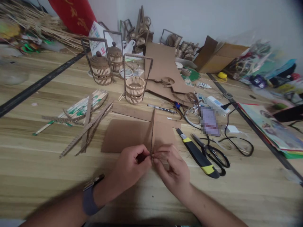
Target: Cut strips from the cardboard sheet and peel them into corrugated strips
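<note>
My left hand [134,164] and my right hand [174,168] meet at the near end of a narrow cardboard strip [153,132]. The fingers of both are pinched on that end, thumbs side by side. The strip stands on edge and points away from me. Beneath and behind it lie flat pieces of brown cardboard [127,134]. To the right of my right hand are a black and yellow utility knife [199,156] and black-handled scissors [210,153]. Several cut cardboard strips [87,132] lie crossed on the left.
A small open stick basket [134,90] with a tall handle stands behind the cardboard, two lidded ones [101,71] farther left. A pen [162,108], cables, a power strip [217,104] and a cardboard box [219,58] are at the right and back.
</note>
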Demonstrator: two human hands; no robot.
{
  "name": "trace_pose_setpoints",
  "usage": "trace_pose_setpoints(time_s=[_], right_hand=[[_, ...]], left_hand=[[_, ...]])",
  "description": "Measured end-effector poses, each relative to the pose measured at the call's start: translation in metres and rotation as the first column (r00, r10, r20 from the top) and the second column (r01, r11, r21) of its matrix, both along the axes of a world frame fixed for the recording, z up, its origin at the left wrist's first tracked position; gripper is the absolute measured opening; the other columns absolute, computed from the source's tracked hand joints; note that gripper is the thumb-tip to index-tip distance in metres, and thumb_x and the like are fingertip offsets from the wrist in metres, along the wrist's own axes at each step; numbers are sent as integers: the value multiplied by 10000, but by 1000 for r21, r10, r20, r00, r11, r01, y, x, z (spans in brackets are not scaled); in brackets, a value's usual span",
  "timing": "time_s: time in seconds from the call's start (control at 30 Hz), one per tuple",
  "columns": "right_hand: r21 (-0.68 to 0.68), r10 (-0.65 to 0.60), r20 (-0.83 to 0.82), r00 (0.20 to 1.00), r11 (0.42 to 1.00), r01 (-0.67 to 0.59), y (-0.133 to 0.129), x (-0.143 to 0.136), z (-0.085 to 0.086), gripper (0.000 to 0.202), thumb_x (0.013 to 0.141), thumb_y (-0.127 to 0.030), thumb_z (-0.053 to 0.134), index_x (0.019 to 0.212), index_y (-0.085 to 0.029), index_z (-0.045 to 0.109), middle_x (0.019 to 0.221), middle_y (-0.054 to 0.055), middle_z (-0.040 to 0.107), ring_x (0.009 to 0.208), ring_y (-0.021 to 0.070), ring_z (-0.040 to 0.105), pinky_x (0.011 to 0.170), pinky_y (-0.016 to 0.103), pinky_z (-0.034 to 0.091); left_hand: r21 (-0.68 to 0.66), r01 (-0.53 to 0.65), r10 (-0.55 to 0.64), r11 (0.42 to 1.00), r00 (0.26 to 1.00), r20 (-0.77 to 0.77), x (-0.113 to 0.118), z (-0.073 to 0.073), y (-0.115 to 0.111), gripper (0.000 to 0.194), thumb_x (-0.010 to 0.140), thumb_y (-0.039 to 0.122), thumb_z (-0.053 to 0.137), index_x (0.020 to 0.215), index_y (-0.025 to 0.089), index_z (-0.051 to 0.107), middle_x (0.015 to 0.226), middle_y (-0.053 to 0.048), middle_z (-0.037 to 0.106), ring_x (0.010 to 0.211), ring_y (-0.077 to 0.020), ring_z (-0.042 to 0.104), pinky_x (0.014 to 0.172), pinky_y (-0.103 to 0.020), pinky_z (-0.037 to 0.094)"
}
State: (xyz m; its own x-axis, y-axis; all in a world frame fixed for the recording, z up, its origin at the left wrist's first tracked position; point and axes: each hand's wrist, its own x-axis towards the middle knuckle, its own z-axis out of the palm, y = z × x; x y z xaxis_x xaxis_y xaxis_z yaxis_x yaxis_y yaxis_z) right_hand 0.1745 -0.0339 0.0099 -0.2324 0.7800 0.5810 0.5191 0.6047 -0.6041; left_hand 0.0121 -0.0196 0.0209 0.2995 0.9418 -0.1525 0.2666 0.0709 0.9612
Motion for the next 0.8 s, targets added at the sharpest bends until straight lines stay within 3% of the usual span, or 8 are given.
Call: trace_pose_setpoints(time_s=[0.37, 0.63, 0.8], right_hand=[[9, 50, -80, 996, 999, -49, -5, -1, 3, 169, 849, -91, 615, 927, -233, 663, 812, 36, 683, 770, 165, 641, 664, 294, 538], [-260, 40, -325, 945, 957, -130, -2, 2, 3, 108, 874, -166, 628, 810, -232, 684, 791, 18, 685, 751, 145, 652, 669, 259, 532], [-329, 24, -458, 889, 924, -195, -1, 2, 1, 173, 897, -239, 623, 727, -221, 649, 754, 18, 655, 731, 150, 629, 663, 269, 522]], left_hand=[[144, -57, 48, 988, 997, 66, 3, -3, -4, 125, 698, 213, 467, 577, 198, 442, 534, 63, 400, 522, -96, 387, 484, -198, 296], [158, 7, -24, 987, 994, 103, -2, -6, -4, 141, 752, 212, 478, 617, 198, 441, 560, 65, 388, 533, -94, 374, 488, -201, 288], [109, 81, -95, 991, 987, 133, -6, -11, 0, 133, 782, 244, 503, 664, 195, 465, 591, 67, 380, 551, -96, 353, 498, -206, 285]])
